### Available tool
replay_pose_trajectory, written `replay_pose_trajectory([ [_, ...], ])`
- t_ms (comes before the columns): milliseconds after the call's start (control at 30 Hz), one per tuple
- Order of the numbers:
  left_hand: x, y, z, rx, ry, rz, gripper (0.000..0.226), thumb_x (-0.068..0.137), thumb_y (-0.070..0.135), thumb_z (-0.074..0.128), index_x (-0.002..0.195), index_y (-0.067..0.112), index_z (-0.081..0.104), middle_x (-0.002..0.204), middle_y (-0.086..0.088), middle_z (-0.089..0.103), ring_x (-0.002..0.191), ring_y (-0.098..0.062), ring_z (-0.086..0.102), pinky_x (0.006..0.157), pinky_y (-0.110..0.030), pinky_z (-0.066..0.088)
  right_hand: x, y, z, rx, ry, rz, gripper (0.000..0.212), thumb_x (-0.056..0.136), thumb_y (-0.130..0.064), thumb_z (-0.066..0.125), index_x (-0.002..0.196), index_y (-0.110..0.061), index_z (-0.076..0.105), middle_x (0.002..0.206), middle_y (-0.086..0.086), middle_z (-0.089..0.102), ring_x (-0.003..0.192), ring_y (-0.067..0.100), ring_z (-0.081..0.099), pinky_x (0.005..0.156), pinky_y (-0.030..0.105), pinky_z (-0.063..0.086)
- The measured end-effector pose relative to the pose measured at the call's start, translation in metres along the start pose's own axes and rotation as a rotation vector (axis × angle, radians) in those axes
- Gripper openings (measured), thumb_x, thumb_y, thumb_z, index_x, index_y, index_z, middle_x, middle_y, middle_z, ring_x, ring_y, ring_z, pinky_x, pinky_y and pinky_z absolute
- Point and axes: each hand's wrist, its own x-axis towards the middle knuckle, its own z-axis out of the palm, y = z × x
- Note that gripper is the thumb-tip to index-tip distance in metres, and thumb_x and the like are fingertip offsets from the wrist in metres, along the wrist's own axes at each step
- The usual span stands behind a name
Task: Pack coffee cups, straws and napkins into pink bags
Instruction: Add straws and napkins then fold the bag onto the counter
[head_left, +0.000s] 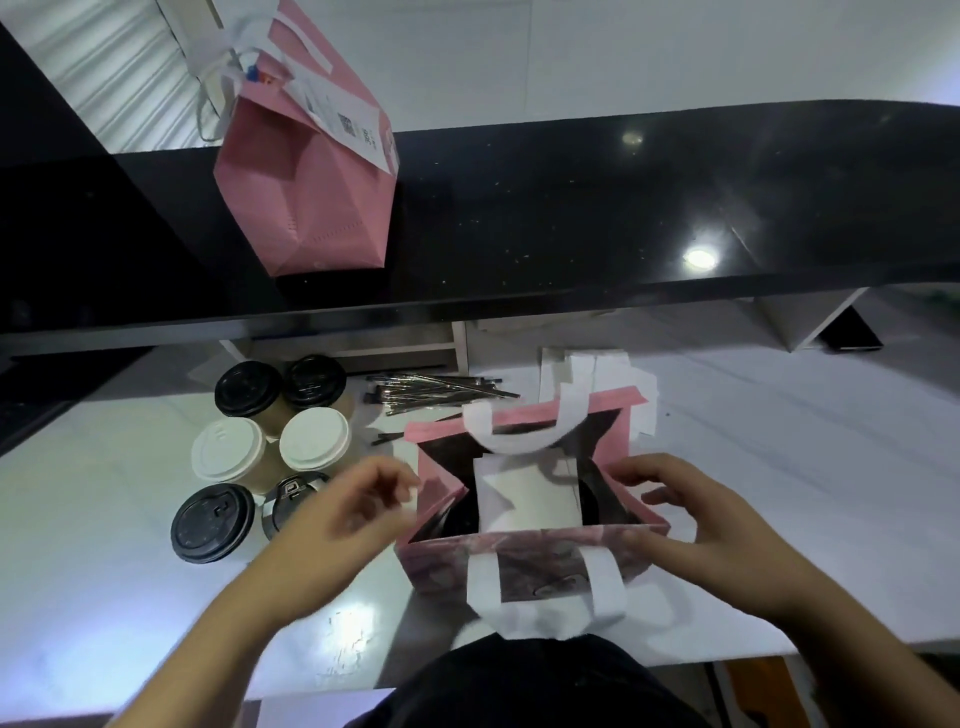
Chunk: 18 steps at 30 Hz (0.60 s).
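The open pink bag is pinched at its right rim by the right hand; the left hand, blurred and loosely curled, holds nothing. Cups left of it could be toppled.

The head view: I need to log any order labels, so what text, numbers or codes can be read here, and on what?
None can be read.
Receipt slip on the packed pink bag: a QR-like code and printed lines, too blurred.
Cup lids: embossed marks, unreadable.
Open pink bag: dark pattern, no legible text.
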Motion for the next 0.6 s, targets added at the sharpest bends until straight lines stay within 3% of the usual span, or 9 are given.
replay_pose_trajectory([
  [67,-0.013,-0.01,0.005,0.058,-0.143,-0.021,0.049,0.084,0.05,0.075,0.131,0.042,0.062,0.127,0.011,0.067,0.115,-0.01,0.064,0.095,-0.02,0.049,0.004,-0.002,0.002,-0.004,-0.004,-0.022,0.051,0.08,-0.063,0.067,0.129,-0.057,0.055,0.136,-0.031,0.055,0.12,-0.005,0.056,0.092,0.016,0.047],
  [167,-0.014,-0.017,0.016,0.055,-0.103,-0.014,0.059,0.087,0.03,0.078,0.14,0.047,0.058,0.141,0.016,0.063,0.127,-0.011,0.061,0.102,-0.022,0.048,0.011,-0.001,0.005,0.016,-0.036,-0.036,0.048,0.086,-0.044,0.07,0.13,-0.058,0.055,0.136,-0.03,0.056,0.122,-0.003,0.056,0.094,0.016,0.045],
  [267,-0.005,-0.015,0.023,0.01,-0.084,-0.005,0.056,0.097,0.005,0.068,0.137,0.044,0.064,0.141,0.016,0.065,0.128,-0.01,0.063,0.104,-0.033,0.05,0.016,0.005,0.006,0.047,-0.088,-0.04,0.051,0.088,-0.029,0.071,0.133,-0.051,0.057,0.141,-0.023,0.056,0.126,0.004,0.056,0.1,0.026,0.044],
  [400,0.005,-0.01,0.033,-0.255,-0.046,-0.052,0.04,0.089,0.018,0.069,0.122,0.041,0.074,0.132,0.007,0.072,0.122,-0.011,0.067,0.096,-0.025,0.055,0.024,0.008,0.01,0.074,-0.084,-0.05,0.042,0.088,-0.031,0.063,0.126,-0.048,0.063,0.134,-0.022,0.062,0.121,0.004,0.06,0.094,0.025,0.046],
  [467,0.009,-0.014,0.036,-0.323,0.005,-0.08,0.039,0.091,0.008,0.067,0.117,0.035,0.077,0.126,0.002,0.075,0.118,-0.014,0.069,0.092,-0.021,0.055,0.028,0.01,0.011,0.161,-0.079,-0.025,0.035,0.092,-0.03,0.063,0.124,-0.044,0.068,0.13,-0.018,0.067,0.118,0.006,0.064,0.093,0.028,0.05],
  [533,0.011,-0.02,0.039,-0.385,0.042,-0.121,0.044,0.097,-0.009,0.061,0.12,0.026,0.075,0.123,-0.003,0.076,0.118,-0.019,0.07,0.091,-0.021,0.055,0.03,0.012,0.011,0.225,-0.056,0.008,0.024,0.098,-0.03,0.063,0.119,-0.037,0.073,0.119,-0.009,0.074,0.109,0.013,0.07,0.09,0.035,0.056],
  [600,0.014,-0.024,0.04,-0.432,0.075,-0.154,0.043,0.097,-0.012,0.059,0.127,0.017,0.068,0.123,-0.006,0.076,0.118,-0.022,0.07,0.092,-0.027,0.058,0.032,0.017,0.011,0.254,-0.014,0.038,0.015,0.102,-0.03,0.063,0.109,-0.032,0.076,0.103,-0.001,0.077,0.098,0.023,0.073,0.086,0.039,0.059],
])
